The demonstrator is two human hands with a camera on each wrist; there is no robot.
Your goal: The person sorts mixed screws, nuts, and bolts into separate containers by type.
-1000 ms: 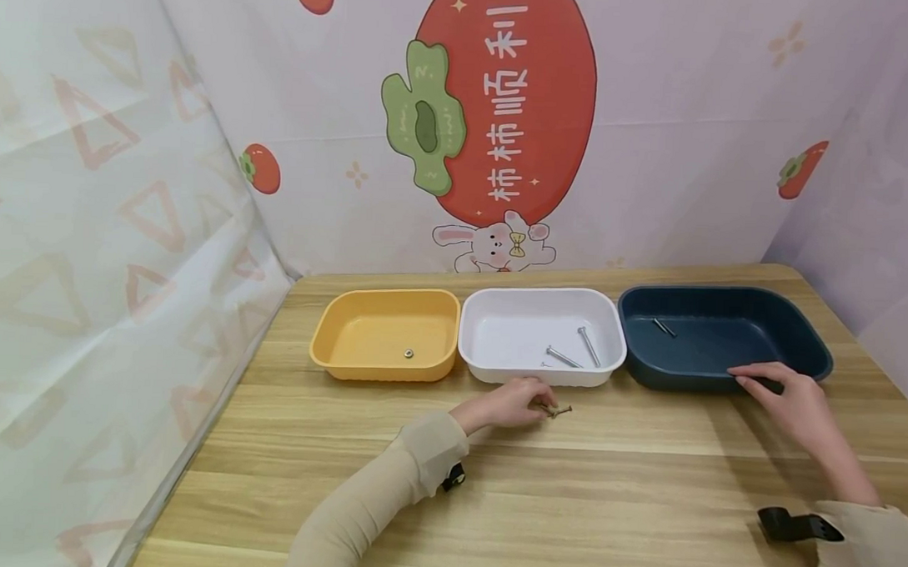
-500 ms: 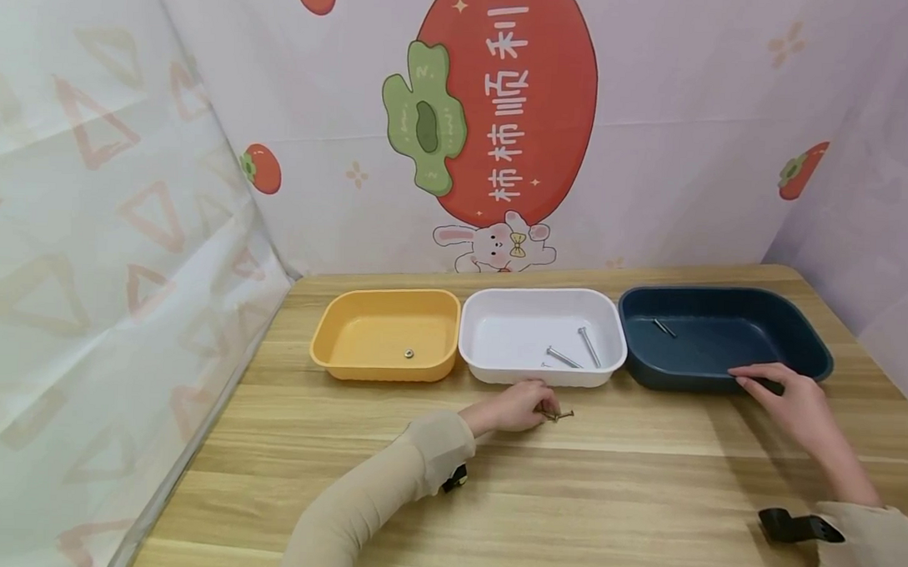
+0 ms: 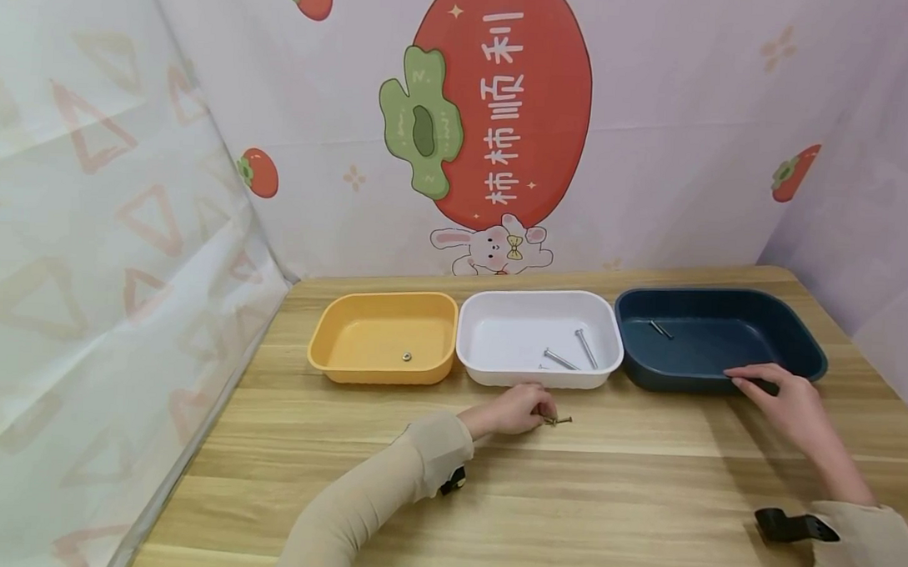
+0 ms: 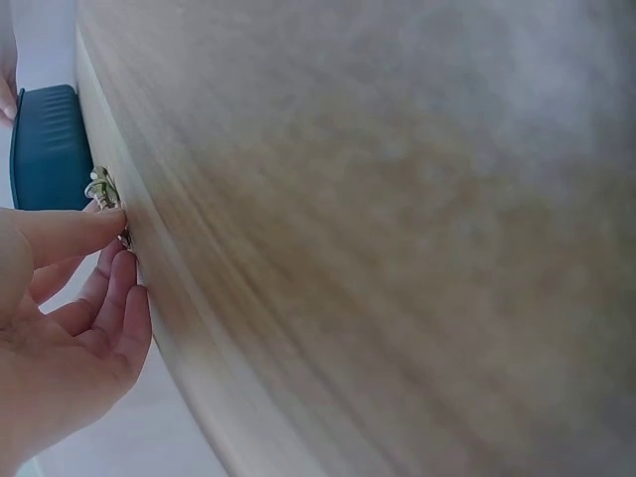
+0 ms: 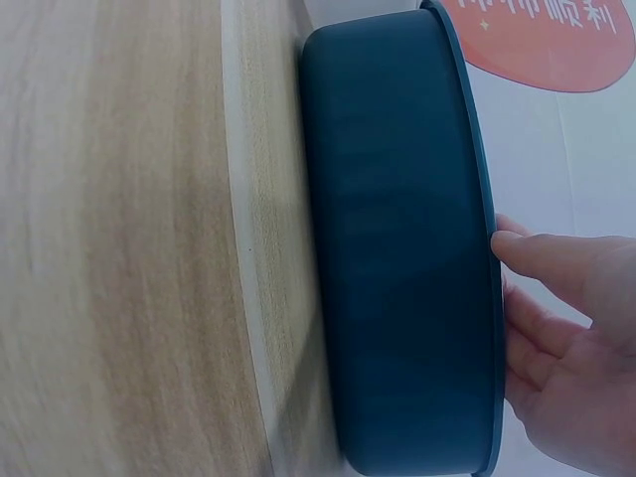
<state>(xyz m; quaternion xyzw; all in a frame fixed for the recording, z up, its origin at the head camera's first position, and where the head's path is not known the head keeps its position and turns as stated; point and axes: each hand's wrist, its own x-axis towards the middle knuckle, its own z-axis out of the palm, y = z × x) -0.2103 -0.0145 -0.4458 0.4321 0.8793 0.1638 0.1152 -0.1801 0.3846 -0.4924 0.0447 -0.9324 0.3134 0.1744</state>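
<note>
My left hand [image 3: 520, 409] is low over the table in front of the white tray [image 3: 488, 372], its thumb and fingertips pinching at a few small brass-coloured screws [image 3: 562, 421]. In the left wrist view those screws [image 4: 100, 187] stick out past the thumb, partly hidden by the fingers. My right hand [image 3: 788, 404] grips the front rim of the dark blue tray [image 3: 668, 379]. The right wrist view has the thumb on the outer side of that rim and the other fingers behind it.
To the left stands a yellow tray [image 3: 383, 375] with one small nut [image 3: 406, 357] inside. Silver bolts [image 3: 560, 359] lie in the white tray, and small dark screws [image 3: 658, 329] in the blue one. The three trays stand in a row along the back of the wooden table [image 3: 566, 513].
The left hand has shifted slightly to the right and toward the person, and the brass screws beside its fingertips have turned a little. The right hand stays on the blue tray's rim.
</note>
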